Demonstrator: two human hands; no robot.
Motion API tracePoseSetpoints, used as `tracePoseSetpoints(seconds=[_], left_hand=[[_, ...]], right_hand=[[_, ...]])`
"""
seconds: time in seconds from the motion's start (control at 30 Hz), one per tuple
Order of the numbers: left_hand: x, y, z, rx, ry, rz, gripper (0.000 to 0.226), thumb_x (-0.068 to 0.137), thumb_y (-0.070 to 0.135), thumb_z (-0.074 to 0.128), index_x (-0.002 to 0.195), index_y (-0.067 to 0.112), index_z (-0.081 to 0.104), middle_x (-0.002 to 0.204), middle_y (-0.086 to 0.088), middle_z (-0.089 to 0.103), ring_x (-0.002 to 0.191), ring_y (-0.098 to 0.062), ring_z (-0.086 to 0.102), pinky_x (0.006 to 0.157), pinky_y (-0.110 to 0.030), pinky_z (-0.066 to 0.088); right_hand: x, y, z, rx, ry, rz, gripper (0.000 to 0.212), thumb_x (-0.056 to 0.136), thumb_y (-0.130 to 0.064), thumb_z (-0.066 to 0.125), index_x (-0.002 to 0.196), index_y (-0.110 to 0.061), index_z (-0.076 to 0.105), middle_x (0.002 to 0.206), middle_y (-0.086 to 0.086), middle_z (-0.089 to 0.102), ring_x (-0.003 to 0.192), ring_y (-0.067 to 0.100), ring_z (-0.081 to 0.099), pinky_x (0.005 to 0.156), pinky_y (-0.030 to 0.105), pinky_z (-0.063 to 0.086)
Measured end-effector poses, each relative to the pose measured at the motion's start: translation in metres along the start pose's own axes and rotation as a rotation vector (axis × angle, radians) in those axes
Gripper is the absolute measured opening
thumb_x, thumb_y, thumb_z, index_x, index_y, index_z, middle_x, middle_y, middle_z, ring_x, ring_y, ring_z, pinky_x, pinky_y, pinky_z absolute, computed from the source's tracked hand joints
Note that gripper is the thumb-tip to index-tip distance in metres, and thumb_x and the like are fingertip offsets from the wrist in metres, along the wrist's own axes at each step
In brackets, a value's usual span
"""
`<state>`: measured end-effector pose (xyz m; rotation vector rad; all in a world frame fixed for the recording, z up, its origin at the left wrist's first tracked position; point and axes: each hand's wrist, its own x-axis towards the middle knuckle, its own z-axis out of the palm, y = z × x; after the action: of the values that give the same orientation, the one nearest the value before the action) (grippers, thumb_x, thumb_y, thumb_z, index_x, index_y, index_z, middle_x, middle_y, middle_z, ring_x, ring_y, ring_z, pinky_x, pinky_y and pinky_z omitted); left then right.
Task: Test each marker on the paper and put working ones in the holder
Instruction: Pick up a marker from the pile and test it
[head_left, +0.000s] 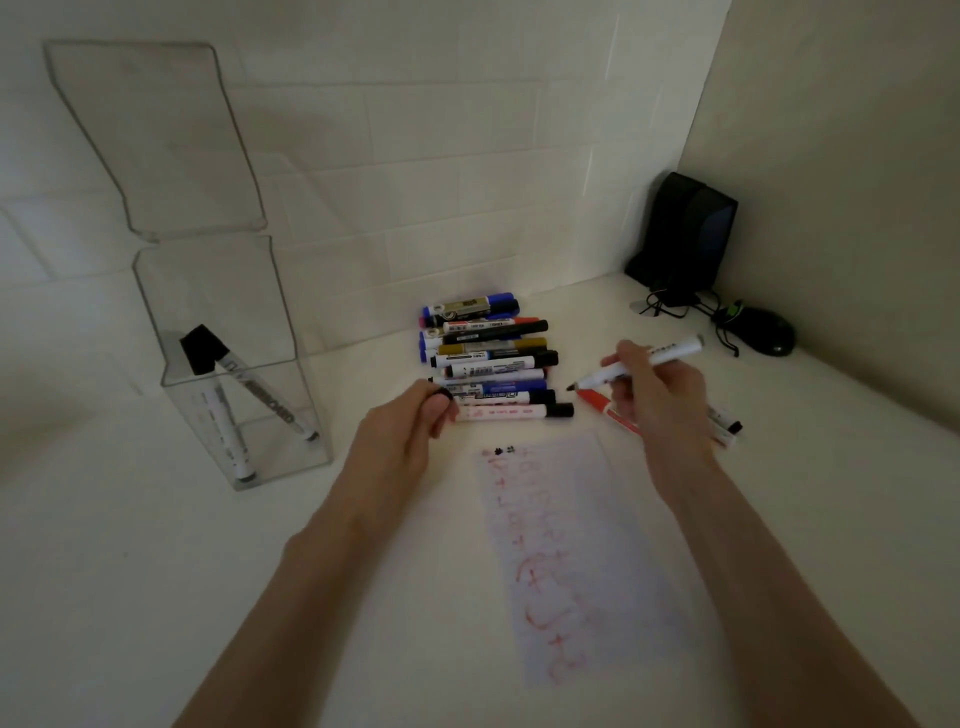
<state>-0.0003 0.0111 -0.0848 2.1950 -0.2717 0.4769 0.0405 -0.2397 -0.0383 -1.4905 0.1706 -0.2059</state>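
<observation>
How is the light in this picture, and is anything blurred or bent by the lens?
Head view: dim light, brightest around the marker pile and the top of the paper, darker at the corners; the wide lens bows the wall tiles and tilts the clear holder; the right hand with its uncapped marker and the left hand pinching a black cap look slightly soft.

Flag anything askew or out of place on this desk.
A red marker and a black-capped marker lie apart from the marker pile, under the right hand. The paper sits skewed. Nothing looks spilled or damaged.
</observation>
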Motion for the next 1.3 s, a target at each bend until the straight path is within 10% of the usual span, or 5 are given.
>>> tracePoseSetpoints(seconds=[0.13,0.47,1.3], left_hand=[[-0.002,0.011,0.010,0.008,-0.130,-0.051,0.016,0.106,0.028,0.042,0.117,0.023,0.053,0.104,0.014,0.056,0.090,0.008,0.054,0.076,-0.010,0.038],[-0.005,0.012,0.008,0.328,-0.257,-0.170,0.045,0.071,0.072,0.072,0.097,0.038,0.058,0.098,0.017,0.064,0.093,-0.004,0.060,0.081,-0.030,0.052],[-0.003,0.014,0.008,0.352,-0.291,-0.200,0.049,0.072,0.074,0.070,0.103,0.037,0.059,0.108,0.015,0.064,0.100,-0.006,0.060,0.086,-0.029,0.050]], right_hand=[[-0.010,0.011,0.015,-0.097,-0.206,0.018,0.029,0.092,-0.038,0.073,0.097,-0.010,0.079,0.075,0.009,0.074,0.057,0.013,0.060,0.046,0.019,0.042],[-0.027,0.029,0.049,-0.237,-0.179,-0.022,0.014,0.086,-0.011,0.079,0.077,-0.014,0.069,0.061,-0.006,0.068,0.052,0.002,0.062,0.053,0.018,0.049],[-0.035,0.039,0.059,-0.279,-0.210,-0.176,0.027,0.084,-0.002,0.076,0.072,-0.023,0.064,0.064,-0.008,0.072,0.061,0.003,0.070,0.058,0.016,0.054]])
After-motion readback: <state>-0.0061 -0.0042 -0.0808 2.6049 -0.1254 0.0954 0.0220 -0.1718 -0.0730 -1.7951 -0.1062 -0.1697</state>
